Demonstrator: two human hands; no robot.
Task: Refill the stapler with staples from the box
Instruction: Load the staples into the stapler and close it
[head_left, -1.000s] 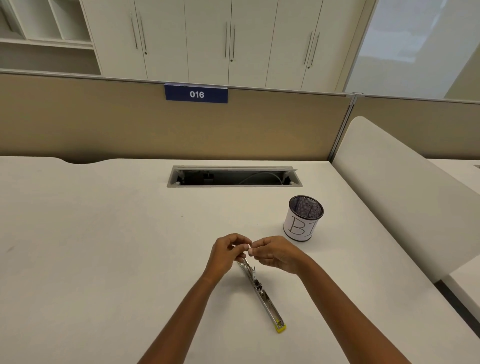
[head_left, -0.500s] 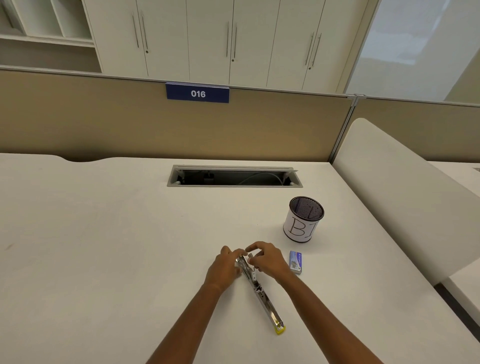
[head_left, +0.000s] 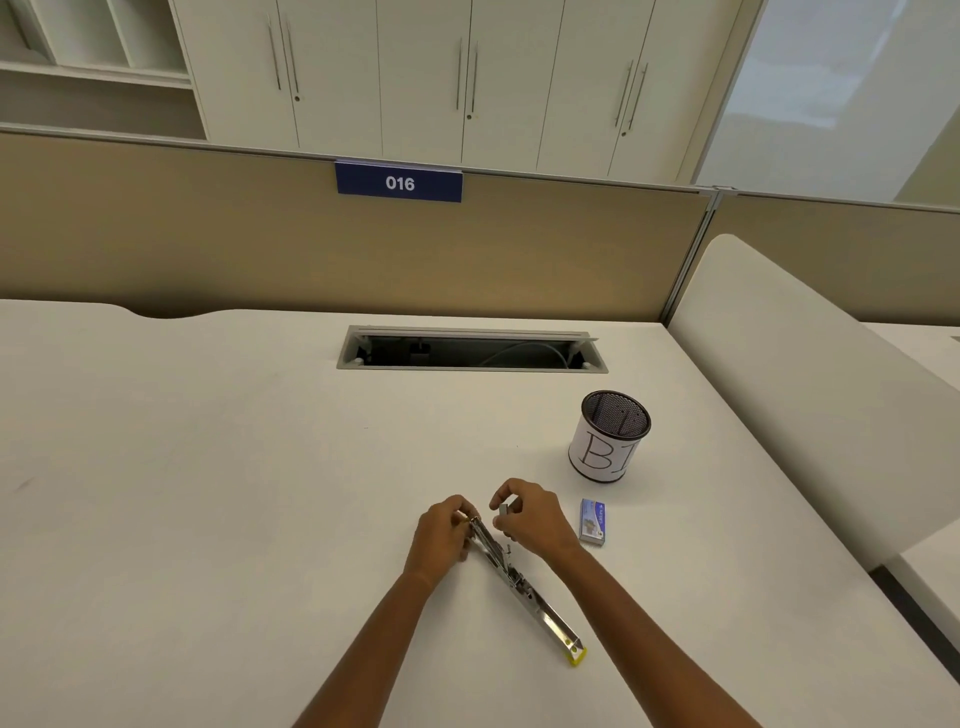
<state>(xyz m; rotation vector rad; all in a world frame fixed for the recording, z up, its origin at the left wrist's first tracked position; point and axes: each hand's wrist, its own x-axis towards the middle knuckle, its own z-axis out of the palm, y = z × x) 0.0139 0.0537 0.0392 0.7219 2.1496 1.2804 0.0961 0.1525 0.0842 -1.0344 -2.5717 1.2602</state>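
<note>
1. The stapler (head_left: 524, 579) lies opened out flat on the white desk (head_left: 208, 493), a long metal strip running from its far end between the two hands to a yellow tip at its near end.
2. The left hand (head_left: 441, 535) grasps the stapler's far end, fingers curled around it and touching the metal.
3. The right hand (head_left: 530, 519) hovers just right of the stapler's far end, thumb and fingers pinched on a small grey strip of staples (head_left: 505, 508) held just above the stapler's channel.
4. The staple box (head_left: 592, 521), small and blue, lies flat on the desk just right of the stapler, near the right hand but not touching it. Whether it is open cannot be told.
5. A black mesh cup (head_left: 609, 436) with a white paper label stands upright beyond the stapler and to its right, behind the staple box.
6. A cable slot (head_left: 470, 349) is set into the desk well beyond the stapler.
</note>
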